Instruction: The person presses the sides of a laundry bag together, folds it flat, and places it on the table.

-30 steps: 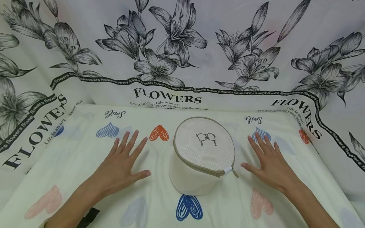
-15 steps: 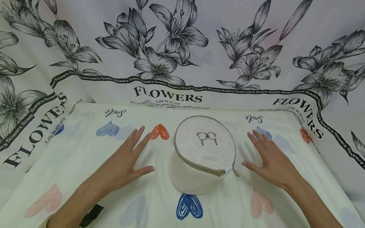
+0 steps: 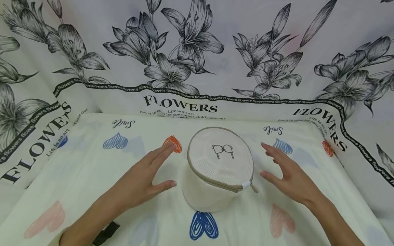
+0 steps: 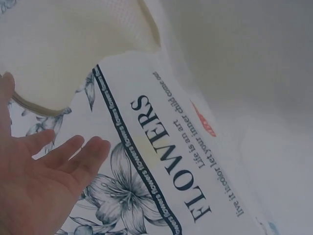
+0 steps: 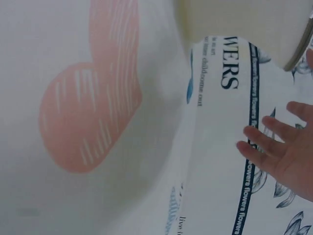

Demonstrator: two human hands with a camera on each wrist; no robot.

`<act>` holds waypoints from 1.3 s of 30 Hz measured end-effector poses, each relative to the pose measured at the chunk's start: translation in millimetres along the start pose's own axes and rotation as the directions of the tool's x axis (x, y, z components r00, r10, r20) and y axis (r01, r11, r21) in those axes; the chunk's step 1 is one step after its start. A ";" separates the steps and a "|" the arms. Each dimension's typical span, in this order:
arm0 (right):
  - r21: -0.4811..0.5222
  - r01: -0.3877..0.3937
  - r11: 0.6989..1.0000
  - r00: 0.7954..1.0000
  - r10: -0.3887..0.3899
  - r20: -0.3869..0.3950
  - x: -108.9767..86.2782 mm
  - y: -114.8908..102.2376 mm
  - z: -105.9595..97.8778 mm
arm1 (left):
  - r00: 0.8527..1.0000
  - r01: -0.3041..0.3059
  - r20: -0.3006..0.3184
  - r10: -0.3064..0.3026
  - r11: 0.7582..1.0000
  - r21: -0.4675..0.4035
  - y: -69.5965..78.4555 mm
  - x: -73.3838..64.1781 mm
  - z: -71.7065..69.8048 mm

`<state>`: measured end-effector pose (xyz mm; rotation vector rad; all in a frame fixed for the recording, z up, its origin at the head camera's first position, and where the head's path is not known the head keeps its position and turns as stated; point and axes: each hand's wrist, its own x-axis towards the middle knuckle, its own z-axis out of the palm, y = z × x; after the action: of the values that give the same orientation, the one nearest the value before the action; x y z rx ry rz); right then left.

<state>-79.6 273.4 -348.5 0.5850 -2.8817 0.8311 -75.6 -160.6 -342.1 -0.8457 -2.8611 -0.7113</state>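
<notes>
A round cream mesh laundry bag point(image 3: 220, 159) stands upright in the head view, a bra outline printed on its lid. Its brown-edged zipper runs around the lid, with the zipper pull point(image 3: 254, 188) at the front right. My left hand point(image 3: 143, 179) hovers to the left of the bag, fingers extended and thumb pointing toward its side. On the other side my right hand point(image 3: 290, 176) faces the bag, fingers slightly bent, apart from it. Both hands hold nothing. Each wrist view shows the bag's side wall point(image 4: 58, 44) beyond the spread fingers.
The bag stands on a white cloth point(image 3: 246, 222) printed with hearts and the word Smile. Behind rises a hanging white fabric point(image 3: 227, 78) with black lilies and FLOWERS lettering. A black strap point(image 3: 106, 233) shows by the left forearm.
My left hand has moved right, closer to the bag, turning its palm inward with its fingers drawn together. My right hand has also turned inward, its fingers bending slightly. The bag has stayed put.
</notes>
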 end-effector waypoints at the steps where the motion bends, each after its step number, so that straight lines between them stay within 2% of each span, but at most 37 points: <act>1: 0.044 0.007 0.999 1.000 -0.007 -0.003 1.2 -1.7 0.5 | 1.000 -0.004 -0.007 0.004 1.000 -0.010 1.5 0.5 0.6; 6: 0.201 0.017 0.980 1.000 -0.020 0.016 8.1 -9.5 -0.8 | 0.996 -0.060 -0.064 0.057 0.997 -0.045 8.4 7.0 1.9; 12: 0.330 0.000 0.944 0.998 -0.020 0.057 15.0 -16.2 -1.9 | 0.984 -0.130 -0.134 0.117 0.987 -0.093 14.8 14.3 2.1; 21: 0.472 -0.062 0.879 0.993 0.009 0.114 21.5 -23.8 -2.9 | 0.972 -0.182 -0.176 0.157 0.974 -0.135 23.6 20.4 1.6; 25: 0.504 -0.073 0.861 0.993 0.014 0.120 23.1 -24.4 -3.4 | 0.970 -0.190 -0.183 0.162 0.971 -0.147 25.3 22.6 1.7; 30: 0.520 -0.097 0.848 0.991 0.036 0.126 25.9 -27.3 -2.6 | 0.977 -0.155 -0.178 0.120 0.968 -0.199 28.0 24.9 2.1; 34: 0.530 -0.123 0.839 0.990 0.067 0.123 28.9 -30.9 -1.0 | 0.977 -0.120 -0.203 0.067 0.958 -0.260 31.0 28.0 3.3; 37: 0.553 -0.154 0.819 0.987 0.101 0.125 32.0 -33.7 0.4 | 0.973 -0.068 -0.232 -0.005 0.949 -0.306 34.5 30.0 5.1; 39: 0.574 -0.186 0.797 0.982 0.128 0.140 34.3 -35.5 0.9 | 0.970 -0.016 -0.233 -0.072 0.933 -0.358 37.1 31.5 6.6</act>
<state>-97.5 233.7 -325.3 0.4284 -2.7473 1.7995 -82.1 -114.5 -326.5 -0.6928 -2.5668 -1.2731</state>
